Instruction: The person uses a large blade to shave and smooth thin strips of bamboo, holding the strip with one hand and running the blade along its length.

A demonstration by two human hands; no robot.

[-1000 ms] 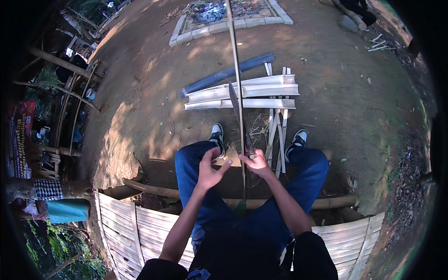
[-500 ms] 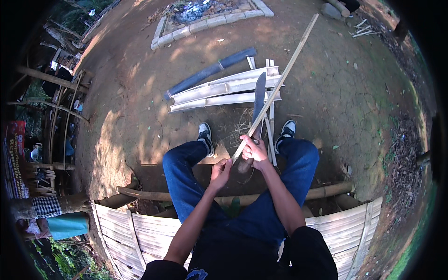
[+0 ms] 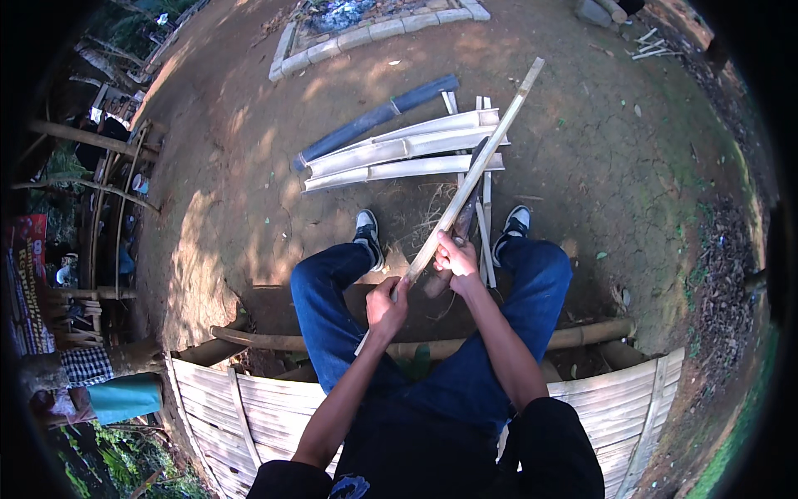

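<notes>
A long pale bamboo strip (image 3: 485,170) slants from my lap up and away to the right, its far end raised over the ground. My left hand (image 3: 387,306) is closed round its lower part, with the near end sticking out below the fist. My right hand (image 3: 457,254) is closed on what looks like the handle of a machete, its fingers against the strip. The machete's dark blade (image 3: 477,193) points away from me and lies mostly behind the strip.
Split bamboo halves (image 3: 391,155) and a dark bamboo pole (image 3: 378,122) lie on the dirt ahead. Thin strips (image 3: 487,218) rest near my right shoe (image 3: 517,223). Beyond is a stone-edged fire pit (image 3: 363,41). I sit on a slatted bamboo bench (image 3: 274,409).
The strip has slid back toward me, its near end now showing below my left hand. My left hand has shifted slightly down and left. More of the blade is covered by the strip.
</notes>
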